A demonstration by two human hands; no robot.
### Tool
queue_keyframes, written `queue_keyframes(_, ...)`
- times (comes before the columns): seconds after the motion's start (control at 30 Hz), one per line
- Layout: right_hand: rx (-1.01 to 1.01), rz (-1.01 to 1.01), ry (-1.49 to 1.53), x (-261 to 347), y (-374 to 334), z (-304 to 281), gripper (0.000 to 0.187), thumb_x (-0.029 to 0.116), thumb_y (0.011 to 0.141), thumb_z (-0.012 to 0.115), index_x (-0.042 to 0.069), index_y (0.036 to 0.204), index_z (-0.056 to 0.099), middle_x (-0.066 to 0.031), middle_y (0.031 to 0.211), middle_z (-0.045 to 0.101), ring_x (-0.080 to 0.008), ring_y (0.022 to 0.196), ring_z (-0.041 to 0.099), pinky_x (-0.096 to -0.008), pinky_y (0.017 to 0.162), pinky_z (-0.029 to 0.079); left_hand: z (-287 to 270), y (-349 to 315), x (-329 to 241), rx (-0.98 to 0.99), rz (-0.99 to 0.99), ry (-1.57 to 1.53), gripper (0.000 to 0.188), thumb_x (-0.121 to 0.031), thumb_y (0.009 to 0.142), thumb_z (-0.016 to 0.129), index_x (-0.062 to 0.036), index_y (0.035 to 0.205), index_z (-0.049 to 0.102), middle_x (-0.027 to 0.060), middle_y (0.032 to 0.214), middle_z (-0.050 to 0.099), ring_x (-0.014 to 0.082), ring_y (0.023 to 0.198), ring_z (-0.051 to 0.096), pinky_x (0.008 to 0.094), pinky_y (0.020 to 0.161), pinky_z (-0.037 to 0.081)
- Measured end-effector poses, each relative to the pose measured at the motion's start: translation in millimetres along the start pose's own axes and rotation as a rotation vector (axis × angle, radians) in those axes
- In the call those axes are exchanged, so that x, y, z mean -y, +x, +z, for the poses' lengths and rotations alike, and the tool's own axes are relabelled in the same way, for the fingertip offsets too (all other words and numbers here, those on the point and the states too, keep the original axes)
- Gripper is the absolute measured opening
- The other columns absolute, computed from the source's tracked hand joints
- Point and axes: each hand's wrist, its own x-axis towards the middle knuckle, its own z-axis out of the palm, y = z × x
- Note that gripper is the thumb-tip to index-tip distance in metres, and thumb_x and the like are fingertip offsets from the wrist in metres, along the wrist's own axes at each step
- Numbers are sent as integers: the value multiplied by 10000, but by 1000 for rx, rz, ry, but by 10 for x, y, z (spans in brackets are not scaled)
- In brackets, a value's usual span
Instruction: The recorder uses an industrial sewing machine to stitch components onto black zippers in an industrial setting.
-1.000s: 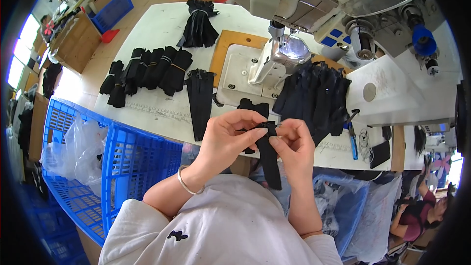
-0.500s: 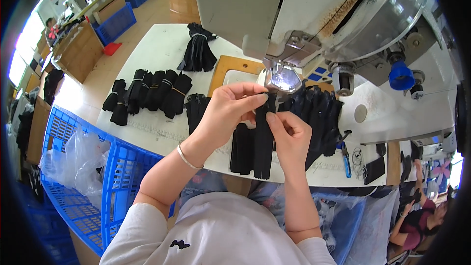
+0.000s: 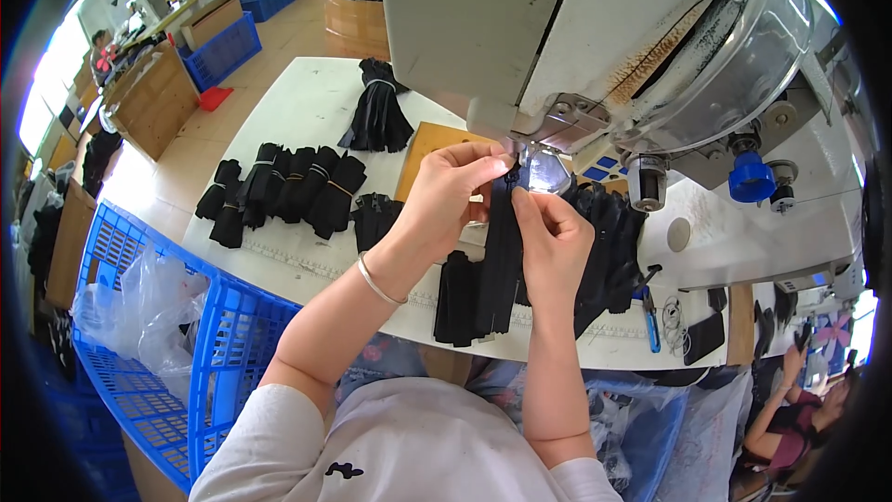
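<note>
A long black zipper (image 3: pixel 500 270) hangs between my hands, its upper end close to the lit needle area of the sewing machine (image 3: pixel 465 28). My left hand (image 3: pixel 441 195) pinches the zipper near its top end between thumb and fingers. Just below, my right hand (image 3: pixel 557 246) grips the right edge of the zipper with thumb and bent fingers. A bunch of black zippers (image 3: pixel 455 302) lies left of the held one. Behind my right hand rests a larger pile of black zippers (image 3: pixel 609 246). My hands partly hide the machine's work plate.
Tied black bundles (image 3: pixel 295 186) line the left of the white table (image 3: pixel 279 112), with another bundle (image 3: pixel 378 112) farther back. A blue crate (image 3: pixel 228 344) with plastic bags stands at lower left. Blue-handled snips (image 3: pixel 650 321) and a phone-like black object (image 3: pixel 706 336) lie right. Another person (image 3: pixel 790 418) sits at far right.
Both hands stay on the zipper, and its top end is now nearer the machine's needle area. The left hand has shifted slightly right. The whole view has tilted a little.
</note>
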Motion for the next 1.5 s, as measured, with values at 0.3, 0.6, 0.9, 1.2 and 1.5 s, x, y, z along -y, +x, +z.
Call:
queue_keyframes(0.3,-41,-56,1,-66,-17,7,173,135,871,665,-32,834,642,67,579,482,1,554,360,-189,489,276,85,-99,79,-50,42,61,157,-192,873,640,-43,918,616,-35,712,557,49,595,520,206,481,413)
queue_keyframes(0.6,85,92,62,-233,-485,-114,154,79,864,654,-36,965,639,28,606,499,-13,582,388,-193,521,324,15,-432,355,-244,279,539,107,-71,828,701,1,780,639,-22,630,579,26,536,504,175,450,384)
queue_keyframes(0.9,121,169,-32,-180,-491,-179,170,124,863,670,-41,902,669,34,570,502,-14,539,395,-209,482,311,-27,-424,361,-179,206,335,152,-123,846,701,-7,775,634,-10,640,601,39,502,505,180,448,389)
queue_keyframes(1.2,103,88,56,-221,-511,-141,212,164,873,673,-37,813,648,33,561,487,-13,531,381,-207,473,286,-8,-404,346,-129,120,125,146,-153,836,715,-59,796,611,-55,633,557,10,507,454,167,454,342)
queue_keyframes(1.5,63,11,13,-118,-196,-48,232,176,880,665,-46,815,647,50,541,472,-5,510,356,-212,453,258,-6,-93,229,-97,162,122,105,-154,830,684,-102,790,601,-74,692,547,-2,579,442,165,527,319)
